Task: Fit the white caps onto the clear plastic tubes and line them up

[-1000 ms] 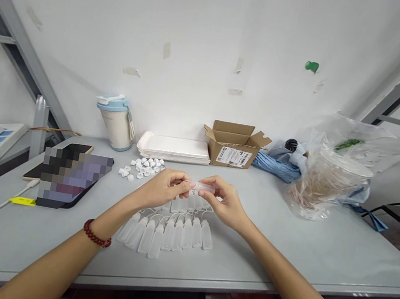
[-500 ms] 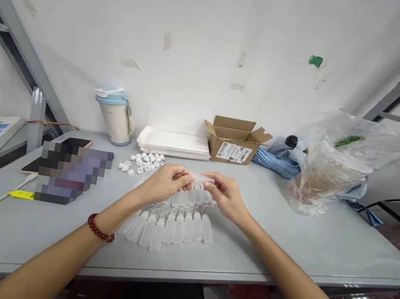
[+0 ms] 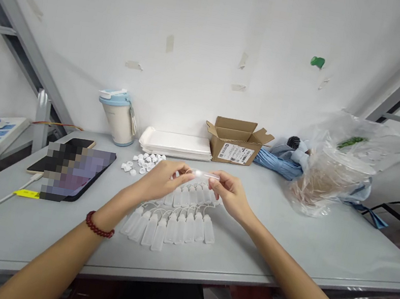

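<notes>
Above the table, a small translucent plastic bottle (image 3: 201, 174) lies nearly level between my two hands. My left hand (image 3: 165, 179) is closed in a pinch at its neck end, where a thin pale tube shows; the fingertips partly hide that end. The bottle's body is gripped at its other end by the thumb and fingers of my right hand (image 3: 230, 195). Below my hands lie two rows of similar bottles with thin curved tubes, a front row (image 3: 170, 229) and a back row (image 3: 186, 197) partly covered by my hands.
Small white caps (image 3: 143, 163) are heaped behind my left hand. Along the wall stand a tumbler (image 3: 118, 117), a stack of white trays (image 3: 177, 144) and an open cardboard box (image 3: 234, 145). Phones (image 3: 79, 174) lie left; blue cloth (image 3: 281, 158) and a plastic-bagged tub (image 3: 337, 179) are right.
My hands have moved slightly apart, and more of the bottle shows between them. The whole view has shifted a little to the right. The rows on the table look the same.
</notes>
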`<state>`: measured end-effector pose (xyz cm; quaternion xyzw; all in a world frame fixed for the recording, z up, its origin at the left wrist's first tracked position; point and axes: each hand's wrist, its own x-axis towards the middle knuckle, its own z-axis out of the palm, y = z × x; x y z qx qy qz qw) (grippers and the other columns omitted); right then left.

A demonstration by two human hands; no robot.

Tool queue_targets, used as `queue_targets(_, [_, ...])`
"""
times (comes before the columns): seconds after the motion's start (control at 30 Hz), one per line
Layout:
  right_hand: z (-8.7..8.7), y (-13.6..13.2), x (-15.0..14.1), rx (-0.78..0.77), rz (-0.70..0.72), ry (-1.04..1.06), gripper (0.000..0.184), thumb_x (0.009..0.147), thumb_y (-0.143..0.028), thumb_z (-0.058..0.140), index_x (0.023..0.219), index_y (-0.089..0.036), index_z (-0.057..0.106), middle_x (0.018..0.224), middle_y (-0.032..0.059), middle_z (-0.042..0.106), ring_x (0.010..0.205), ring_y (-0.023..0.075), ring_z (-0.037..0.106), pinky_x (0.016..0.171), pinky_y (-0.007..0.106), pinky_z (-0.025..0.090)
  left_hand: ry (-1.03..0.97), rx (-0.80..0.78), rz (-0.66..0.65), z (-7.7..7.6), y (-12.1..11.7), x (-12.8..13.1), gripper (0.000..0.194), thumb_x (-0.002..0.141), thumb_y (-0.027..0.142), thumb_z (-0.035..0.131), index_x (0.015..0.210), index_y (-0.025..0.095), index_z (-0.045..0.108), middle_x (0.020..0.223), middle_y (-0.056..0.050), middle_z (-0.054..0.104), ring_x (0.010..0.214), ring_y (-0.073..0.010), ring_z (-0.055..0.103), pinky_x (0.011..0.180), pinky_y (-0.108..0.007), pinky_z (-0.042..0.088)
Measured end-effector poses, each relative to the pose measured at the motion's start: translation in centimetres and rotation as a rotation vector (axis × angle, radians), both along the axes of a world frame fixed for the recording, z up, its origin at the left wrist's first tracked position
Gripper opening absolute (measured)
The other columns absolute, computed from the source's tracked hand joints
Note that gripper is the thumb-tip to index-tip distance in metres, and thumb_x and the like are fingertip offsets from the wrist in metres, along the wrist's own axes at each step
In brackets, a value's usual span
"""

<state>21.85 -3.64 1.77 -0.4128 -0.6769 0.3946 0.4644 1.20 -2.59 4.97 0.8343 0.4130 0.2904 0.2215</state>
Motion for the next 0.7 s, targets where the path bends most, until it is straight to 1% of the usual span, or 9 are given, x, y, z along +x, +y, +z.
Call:
queue_targets(0.07, [0.0, 0.4, 0.4, 0.042, -0.094, -0.014, 0.037, 0.081, -0.046, 0.054, 0.096, -0.013, 0.064, 0.068, 0.0011, 0.058, 0.052, 0.0093, 0.046, 0.049, 0.023, 0.038, 0.036, -0.025, 0.051, 0.6, 0.6, -1.2, 0.03, 0.086, 0.042, 0.044, 0.083, 0.018, 0.062, 0.086, -0.003, 0.068, 0.077, -0.0169, 0.059, 0.067, -0.026, 0.042])
queue_targets(0.13, [0.0, 1.0, 1.0, 0.124, -0.213, -0.077, 0.037, 0.082, -0.044, 0.052, 0.101, -0.014, 0.064, 0.073, 0.0033, 0.061, 0.057, 0.0116, 0.049, 0.052, 0.024, 0.041, 0.129, -0.025, 0.135, 1.1, 1.4, -3.0, 0.026, 0.084, 0.038, 0.046, 0.081, 0.018, 0.062, 0.085, -0.004, 0.068, 0.077, -0.018, 0.059, 0.067, -0.027, 0.042])
queue_targets(0.2, [-0.1, 1.9, 1.8, 0.222, -0.33, -0.194, 0.035, 0.084, -0.039, 0.051, 0.105, -0.014, 0.064, 0.081, 0.0061, 0.065, 0.063, 0.0143, 0.053, 0.058, 0.026, 0.043, 0.275, -0.051, 0.235, 1.2, 2.4, -5.1, 0.02, 0.079, 0.034, 0.049, 0.076, 0.018, 0.061, 0.076, -0.004, 0.067, 0.072, -0.0193, 0.059, 0.064, -0.028, 0.041])
queue_targets(0.27, [-0.4, 2.8, 2.6, 0.275, -0.412, -0.334, 0.034, 0.085, -0.033, 0.049, 0.108, -0.014, 0.064, 0.09, 0.0088, 0.067, 0.071, 0.0172, 0.056, 0.064, 0.029, 0.044, 0.449, -0.142, 0.301, 1.0, 3.4, -7.3, 0.017, 0.075, 0.032, 0.053, 0.069, 0.018, 0.061, 0.066, -0.004, 0.065, 0.065, -0.0209, 0.058, 0.06, -0.029, 0.039])
queue_targets(0.3, [-0.5, 3.3, 3.0, 0.276, -0.439, -0.402, 0.033, 0.085, -0.03, 0.048, 0.109, -0.014, 0.064, 0.093, 0.0098, 0.067, 0.074, 0.0186, 0.057, 0.066, 0.03, 0.044, 0.495, -0.164, 0.343, 0.7, 3.8, -8.3, 0.014, 0.071, 0.03, 0.056, 0.067, 0.019, 0.061, 0.066, -0.005, 0.065, 0.065, -0.0221, 0.059, 0.06, -0.03, 0.038])
queue_targets(0.37, [-0.9, 4.2, 3.9, 0.247, -0.478, -0.532, 0.033, 0.085, -0.024, 0.047, 0.11, -0.013, 0.064, 0.092, 0.0106, 0.068, 0.078, 0.0209, 0.059, 0.072, 0.032, 0.044, 0.583, -0.175, 0.481, 0.1, 4.6, -9.8, 0.009, 0.062, 0.028, 0.063, 0.063, 0.02, 0.061, 0.069, -0.007, 0.065, 0.067, -0.0255, 0.059, 0.06, -0.032, 0.038])
queue_targets(0.4, [-1.2, 4.6, 4.3, 0.236, -0.498, -0.59, 0.033, 0.084, -0.022, 0.046, 0.11, -0.013, 0.064, 0.093, 0.0112, 0.068, 0.08, 0.0217, 0.06, 0.073, 0.032, 0.044, 0.607, -0.202, 0.503, -0.3, 4.9, -10.2, 0.01, 0.061, 0.029, 0.064, 0.064, 0.02, 0.061, 0.066, -0.007, 0.065, 0.067, -0.0264, 0.06, 0.06, -0.033, 0.039])
queue_targets(0.53, [-2.1, 6.0, 6.0, 0.187, -0.494, -0.768, 0.031, 0.082, -0.016, 0.046, 0.105, -0.014, 0.067, 0.096, 0.0121, 0.069, 0.082, 0.0236, 0.06, 0.073, 0.031, 0.042, 0.664, -0.329, 0.47, -1.3, 5.7, -10.6, 0.009, 0.061, 0.029, 0.058, 0.061, 0.02, 0.058, 0.047, -0.003, 0.059, 0.059, -0.0255, 0.059, 0.059, -0.032, 0.039])
queue_targets(0.7, [-3.5, 6.8, 6.7, 0.155, -0.461, -0.821, 0.026, 0.082, -0.019, 0.048, 0.095, -0.015, 0.07, 0.083, 0.0093, 0.071, 0.077, 0.0236, 0.061, 0.068, 0.03, 0.042, 0.681, -0.337, 0.457, -1.8, 6.0, -10.1, 0.007, 0.057, 0.027, 0.055, 0.057, 0.02, 0.055, 0.044, -0.002, 0.06, 0.062, -0.0239, 0.061, 0.057, -0.028, 0.04])
